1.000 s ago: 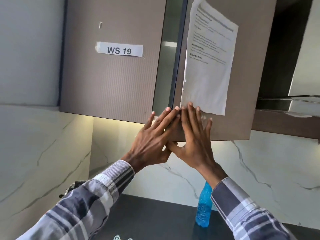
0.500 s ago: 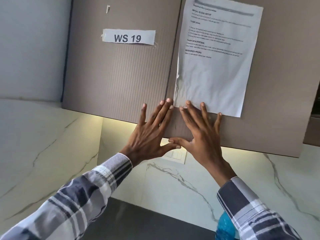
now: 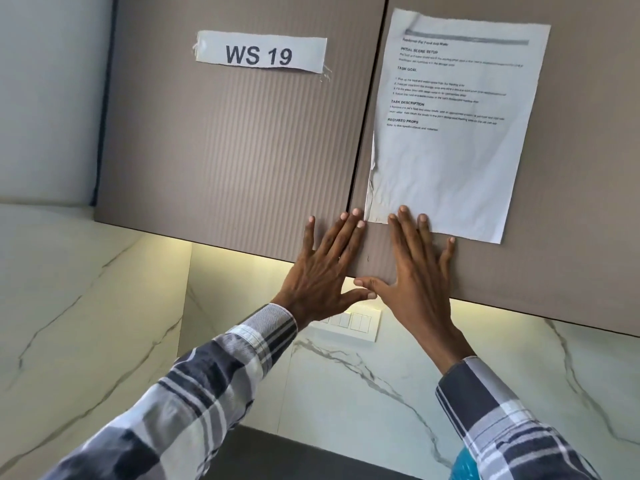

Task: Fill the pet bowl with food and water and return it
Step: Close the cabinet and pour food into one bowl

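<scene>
Two brown ribbed doors of a wall cabinet fill the top of the view, and both sit flush. My left hand (image 3: 323, 271) lies flat, fingers spread, on the lower right corner of the left door (image 3: 235, 150). My right hand (image 3: 415, 271) presses flat on the lower left corner of the right door (image 3: 571, 220), fingertips touching the bottom of a taped paper sheet (image 3: 450, 133). Neither hand holds anything. No pet bowl is in view. A sliver of a blue water bottle (image 3: 462, 464) shows beside my right sleeve.
A "WS 19" label (image 3: 259, 53) is stuck on the left door. White marble wall panels run below, with a white switch plate (image 3: 356, 323) under the cabinet's lit edge. A dark countertop (image 3: 294, 459) shows at the bottom edge.
The right cabinet door swung from ajar to fully closed under my hands. My right hand slid a little to the right, away from the left. My view tilted upward, hiding most of the bottle.
</scene>
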